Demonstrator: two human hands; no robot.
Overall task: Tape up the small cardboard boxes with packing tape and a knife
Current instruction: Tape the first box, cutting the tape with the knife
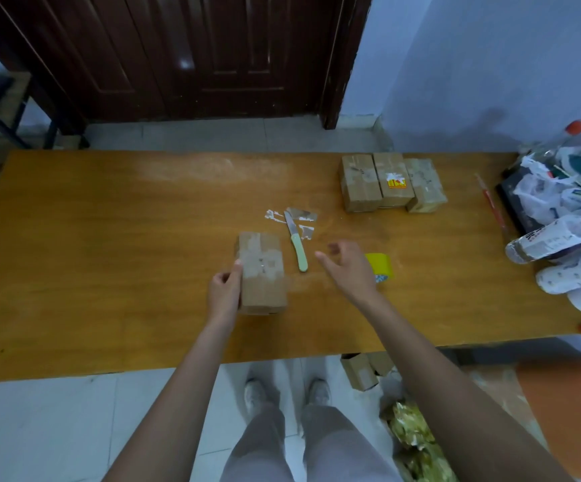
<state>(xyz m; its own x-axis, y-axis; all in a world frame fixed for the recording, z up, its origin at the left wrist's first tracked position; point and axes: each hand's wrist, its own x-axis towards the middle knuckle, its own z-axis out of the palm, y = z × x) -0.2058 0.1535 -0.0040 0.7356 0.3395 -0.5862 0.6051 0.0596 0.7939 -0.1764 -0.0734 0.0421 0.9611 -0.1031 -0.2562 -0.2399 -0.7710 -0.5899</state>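
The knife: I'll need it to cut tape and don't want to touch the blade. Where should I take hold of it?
Grip the knife by its pale green handle, the end nearer you. It lies flat on the table, blade pointing away, between the cardboard box and the right hand. Come from above with that free hand, fingers across the handle.

Four small cardboard boxes sit on the table [108,238]: one box [263,273] near the front and three boxes [391,182] grouped at the back. One knife [296,240], one yellow tape roll [379,266], two hands.
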